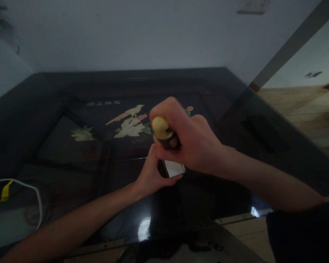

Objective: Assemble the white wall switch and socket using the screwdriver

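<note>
My right hand (183, 135) is wrapped round a screwdriver-like tool (161, 129) with a yellow and black handle. The handle's end points up toward me; its lower part and tip are hidden behind the hand. Just below, my left hand (153, 170) grips a small box-shaped object (174, 169) with a white face, fingers and thumb on its sides. The upper part of this object disappears under my right hand, so I cannot tell whether the tool touches it. Both hands are over the glossy black table (120, 208).
A picture of a bird (128, 113) on pale rocks decorates the tabletop. To the left lies a white cable (34, 188) with a yellow tag (6, 191). A pale wall (120, 36) stands behind the table, and wooden floor (290, 113) shows on the right.
</note>
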Demonstrator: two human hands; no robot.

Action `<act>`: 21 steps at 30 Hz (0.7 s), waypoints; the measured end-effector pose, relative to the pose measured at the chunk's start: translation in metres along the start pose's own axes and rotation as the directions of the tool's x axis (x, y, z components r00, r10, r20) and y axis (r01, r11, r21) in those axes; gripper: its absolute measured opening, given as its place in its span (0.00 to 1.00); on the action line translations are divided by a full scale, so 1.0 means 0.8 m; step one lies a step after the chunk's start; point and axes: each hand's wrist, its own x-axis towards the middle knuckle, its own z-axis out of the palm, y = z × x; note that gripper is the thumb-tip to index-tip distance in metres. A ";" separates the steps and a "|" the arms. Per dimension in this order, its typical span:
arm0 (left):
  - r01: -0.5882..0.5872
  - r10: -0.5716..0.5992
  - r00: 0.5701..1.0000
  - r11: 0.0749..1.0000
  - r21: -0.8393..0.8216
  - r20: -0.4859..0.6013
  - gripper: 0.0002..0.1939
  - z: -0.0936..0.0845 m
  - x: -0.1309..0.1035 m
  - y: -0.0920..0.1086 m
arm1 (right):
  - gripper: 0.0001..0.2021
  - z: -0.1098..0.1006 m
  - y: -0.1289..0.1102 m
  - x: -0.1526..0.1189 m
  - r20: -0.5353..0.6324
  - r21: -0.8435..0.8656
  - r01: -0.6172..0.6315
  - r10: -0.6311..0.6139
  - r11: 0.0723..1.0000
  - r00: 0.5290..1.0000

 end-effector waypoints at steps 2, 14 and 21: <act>-0.048 0.050 0.998 0.998 0.046 -0.040 0.39 -0.001 0.000 -0.002 | 0.13 -0.003 0.004 -0.007 -0.170 0.046 -0.051 0.058 0.998 0.984; -0.077 0.075 0.997 0.995 0.068 0.024 0.42 -0.005 0.002 0.000 | 0.05 -0.018 0.020 -0.020 -0.084 0.308 0.062 -0.038 0.950 0.996; -0.080 0.078 0.996 0.995 0.064 0.038 0.44 -0.005 0.000 -0.004 | 0.09 -0.013 0.034 -0.014 -0.314 0.348 0.198 -0.085 0.917 0.946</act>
